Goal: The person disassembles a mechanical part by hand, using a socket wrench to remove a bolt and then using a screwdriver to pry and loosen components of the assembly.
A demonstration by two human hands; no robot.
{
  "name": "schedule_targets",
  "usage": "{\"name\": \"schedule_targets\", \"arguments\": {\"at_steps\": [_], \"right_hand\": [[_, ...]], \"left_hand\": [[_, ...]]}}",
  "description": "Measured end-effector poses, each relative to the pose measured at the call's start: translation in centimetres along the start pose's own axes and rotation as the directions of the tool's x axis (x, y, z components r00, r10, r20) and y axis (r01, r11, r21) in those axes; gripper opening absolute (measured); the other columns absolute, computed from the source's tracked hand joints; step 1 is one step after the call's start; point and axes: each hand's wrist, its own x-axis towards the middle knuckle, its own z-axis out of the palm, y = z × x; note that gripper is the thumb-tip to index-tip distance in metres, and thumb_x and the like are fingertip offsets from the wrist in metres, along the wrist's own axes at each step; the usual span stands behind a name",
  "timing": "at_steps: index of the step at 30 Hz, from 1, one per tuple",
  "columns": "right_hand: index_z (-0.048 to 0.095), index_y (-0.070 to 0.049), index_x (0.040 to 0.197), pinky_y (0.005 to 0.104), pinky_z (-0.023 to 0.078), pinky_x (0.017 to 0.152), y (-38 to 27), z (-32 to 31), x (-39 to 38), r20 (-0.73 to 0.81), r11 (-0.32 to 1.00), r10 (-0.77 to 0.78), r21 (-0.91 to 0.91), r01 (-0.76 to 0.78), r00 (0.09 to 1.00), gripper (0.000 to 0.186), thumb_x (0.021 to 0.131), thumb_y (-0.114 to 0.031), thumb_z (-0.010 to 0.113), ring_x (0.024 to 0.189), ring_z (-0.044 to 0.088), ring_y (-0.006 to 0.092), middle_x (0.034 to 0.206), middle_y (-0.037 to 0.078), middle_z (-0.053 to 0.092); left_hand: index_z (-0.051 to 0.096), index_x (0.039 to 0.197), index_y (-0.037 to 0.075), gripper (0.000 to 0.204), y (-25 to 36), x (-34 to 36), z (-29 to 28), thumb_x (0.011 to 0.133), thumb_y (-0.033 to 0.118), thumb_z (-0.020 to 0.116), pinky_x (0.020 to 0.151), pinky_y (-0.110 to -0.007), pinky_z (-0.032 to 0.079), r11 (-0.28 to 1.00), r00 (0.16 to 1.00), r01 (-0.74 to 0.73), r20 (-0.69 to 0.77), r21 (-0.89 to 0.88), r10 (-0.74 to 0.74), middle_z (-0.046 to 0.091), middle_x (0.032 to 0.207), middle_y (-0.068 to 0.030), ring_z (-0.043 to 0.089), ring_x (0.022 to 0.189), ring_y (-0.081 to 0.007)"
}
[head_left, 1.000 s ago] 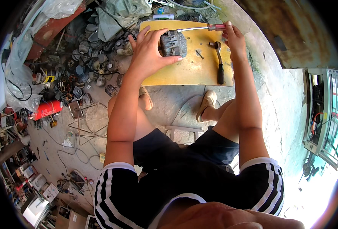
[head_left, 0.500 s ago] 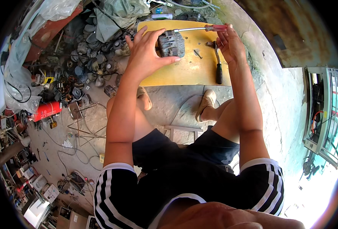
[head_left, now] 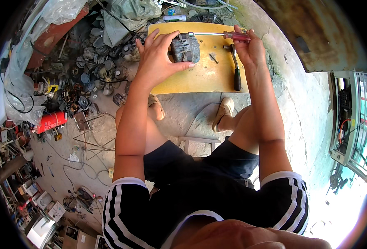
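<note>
My left hand (head_left: pixel 157 56) grips a grimy grey metal part (head_left: pixel 186 48), finned and blocky like a small motor housing, with fingers over its far side and the thumb along its near edge. In my right hand (head_left: pixel 250 49) is a screwdriver (head_left: pixel 236 36) with a clear red handle. Its long shank reaches left, and the tip meets the housing's far right corner; the exact contact point is too small to make out. A ratchet wrench (head_left: pixel 237 76) with a dark handle lies below the right hand. Between it and the housing rests a small bolt-like piece (head_left: pixel 214 58).
All this is on a yellow board table (head_left: pixel 171 85). A heap of dirty metal parts (head_left: pixel 102 62) covers the floor at the left, near a red box-like object (head_left: pixel 51 121). A rusty panel (head_left: pixel 312 33) overhangs the far right. Loose cables (head_left: pixel 84 166) lie on the floor.
The right hand has shifted its fingers around the screwdriver handle, which now sits lower and deeper in the grasp. My left hand and the housing have barely moved.
</note>
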Motion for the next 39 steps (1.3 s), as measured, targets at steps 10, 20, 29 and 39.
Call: {"name": "schedule_targets", "arguments": {"at_steps": [10,20,29,39], "right_hand": [[0.05,-0.006,0.137,0.0345,0.05,0.087,0.4,0.2,-0.6,-0.008,0.962,-0.086,-0.259,0.081,0.996,0.044,0.103,-0.034,0.054,0.092,0.057,0.0166,0.108,0.006,0.055],[0.052,-0.004,0.114,0.0317,0.051,0.091,0.3,-0.5,0.1,0.074,0.988,-0.09,-0.12,0.098,0.993,0.03,0.102,-0.031,0.055,0.096,0.06,0.0187,0.105,0.008,0.06],[0.062,-0.021,0.113,0.0291,0.041,0.082,0.6,0.7,-1.4,-0.024,0.97,-0.076,-0.233,0.069,0.997,0.02,0.101,-0.036,0.058,0.094,0.054,0.0061,0.099,-0.006,0.057],[0.061,-0.019,0.1,0.0348,0.039,0.081,1.5,0.2,-0.8,0.043,0.953,-0.085,-0.289,0.094,0.995,0.023,0.104,-0.038,0.049,0.093,0.056,0.0116,0.096,-0.003,0.064]], "left_hand": [[0.05,0.142,0.017,0.097,-0.2,-0.2,-0.2,0.06,0.055,0.086,0.113,-0.07,0.003,1.0,1.0,-0.011,0.017,0.008,0.011,0.056,0.139,-0.0103,0.031,0.142,-0.0359],[0.044,0.143,0.012,0.106,0.4,0.0,-0.4,0.057,0.056,0.087,0.114,-0.068,0.002,0.996,1.0,0.027,0.016,-0.079,-0.026,0.056,0.139,-0.0124,0.029,0.144,-0.0372],[0.049,0.136,0.013,0.099,0.0,-0.1,-1.0,0.056,0.055,0.089,0.114,-0.067,0.004,1.0,1.0,-0.006,0.015,-0.025,0.006,0.056,0.136,-0.0175,0.03,0.143,-0.0364],[0.046,0.14,0.014,0.093,0.2,0.2,-0.8,0.062,0.042,0.089,0.115,-0.066,0.007,1.0,0.999,-0.01,0.053,0.018,0.009,0.049,0.143,-0.0184,0.033,0.142,-0.0356]]}}
